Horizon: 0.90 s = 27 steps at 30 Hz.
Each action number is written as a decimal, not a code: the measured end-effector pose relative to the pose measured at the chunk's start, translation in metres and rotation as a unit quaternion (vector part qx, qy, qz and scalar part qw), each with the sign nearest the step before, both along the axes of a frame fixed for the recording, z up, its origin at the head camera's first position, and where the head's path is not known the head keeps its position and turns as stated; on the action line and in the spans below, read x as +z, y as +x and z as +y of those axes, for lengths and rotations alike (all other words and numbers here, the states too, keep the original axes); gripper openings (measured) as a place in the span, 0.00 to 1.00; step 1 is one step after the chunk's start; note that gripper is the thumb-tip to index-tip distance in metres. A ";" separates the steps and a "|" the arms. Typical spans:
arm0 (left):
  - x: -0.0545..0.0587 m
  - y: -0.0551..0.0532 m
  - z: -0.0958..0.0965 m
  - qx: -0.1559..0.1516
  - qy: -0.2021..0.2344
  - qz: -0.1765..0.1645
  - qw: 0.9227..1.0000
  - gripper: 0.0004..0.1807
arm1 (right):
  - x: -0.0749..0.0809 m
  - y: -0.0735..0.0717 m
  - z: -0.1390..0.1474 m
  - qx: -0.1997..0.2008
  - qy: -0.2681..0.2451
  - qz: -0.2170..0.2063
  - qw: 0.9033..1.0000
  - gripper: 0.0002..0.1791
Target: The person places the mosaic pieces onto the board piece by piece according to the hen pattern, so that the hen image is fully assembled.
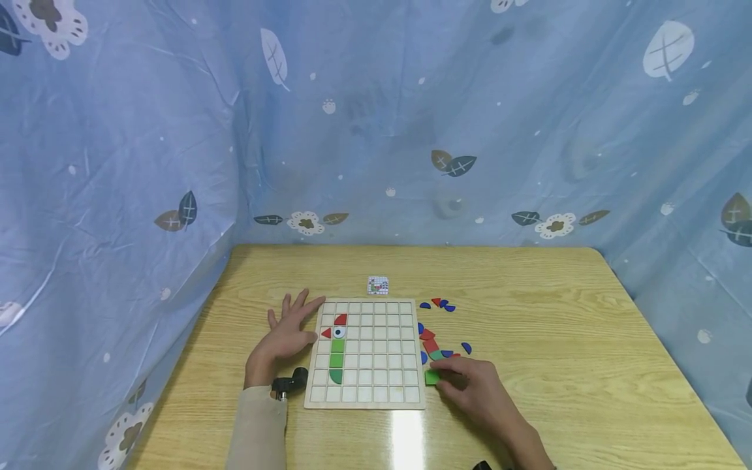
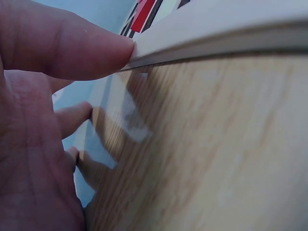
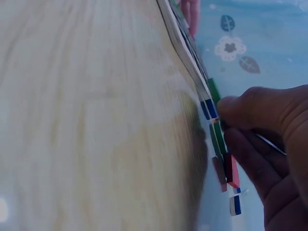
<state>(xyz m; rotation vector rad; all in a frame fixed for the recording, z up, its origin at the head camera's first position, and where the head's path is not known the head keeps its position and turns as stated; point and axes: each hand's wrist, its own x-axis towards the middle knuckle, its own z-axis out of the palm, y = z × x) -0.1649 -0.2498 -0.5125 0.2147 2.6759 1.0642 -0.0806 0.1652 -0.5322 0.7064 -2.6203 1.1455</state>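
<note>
A wooden grid board (image 1: 376,365) lies on the table, with a column of red, white-eye and green pieces (image 1: 337,352) in its left part. My left hand (image 1: 292,326) rests flat on the table beside the board's left edge, fingers spread, and its thumb (image 2: 86,48) touches the board's rim (image 2: 216,33). My right hand (image 1: 452,378) is at the board's lower right corner, its fingers (image 3: 250,115) pinching a green square piece (image 1: 431,377) that lies on the table, also seen edge-on as the green piece (image 3: 219,137).
Loose blue, red and green pieces (image 1: 435,343) lie right of the board, and a few more pieces (image 1: 439,304) sit near its top right corner. A small pattern card (image 1: 378,285) lies behind the board. Blue leaf-print cloth (image 1: 376,130) surrounds the wooden table (image 1: 558,326).
</note>
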 end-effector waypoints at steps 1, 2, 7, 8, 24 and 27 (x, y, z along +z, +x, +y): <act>0.000 0.000 0.000 0.000 -0.001 0.001 1.000 0.48 | 0.001 0.000 0.000 0.001 -0.002 0.002 1.000 0.21; 0.000 0.000 0.000 0.000 -0.001 0.001 1.000 0.48 | 0.002 0.001 -0.001 0.003 -0.006 0.005 1.000 0.21; -0.001 -0.001 0.000 0.002 -0.004 0.003 1.000 0.49 | 0.006 0.000 -0.007 0.019 -0.029 0.008 0.999 0.21; -0.001 -0.001 0.000 0.003 -0.003 0.003 1.000 0.49 | 0.007 0.000 -0.009 0.024 -0.035 0.008 0.999 0.21; -0.002 0.000 0.000 0.004 -0.002 0.006 1.000 0.48 | 0.017 -0.014 -0.054 0.077 -0.075 -0.005 0.994 0.17; -0.002 0.000 0.000 0.002 -0.001 0.007 1.000 0.48 | 0.017 -0.014 -0.062 0.084 -0.078 -0.025 0.993 0.17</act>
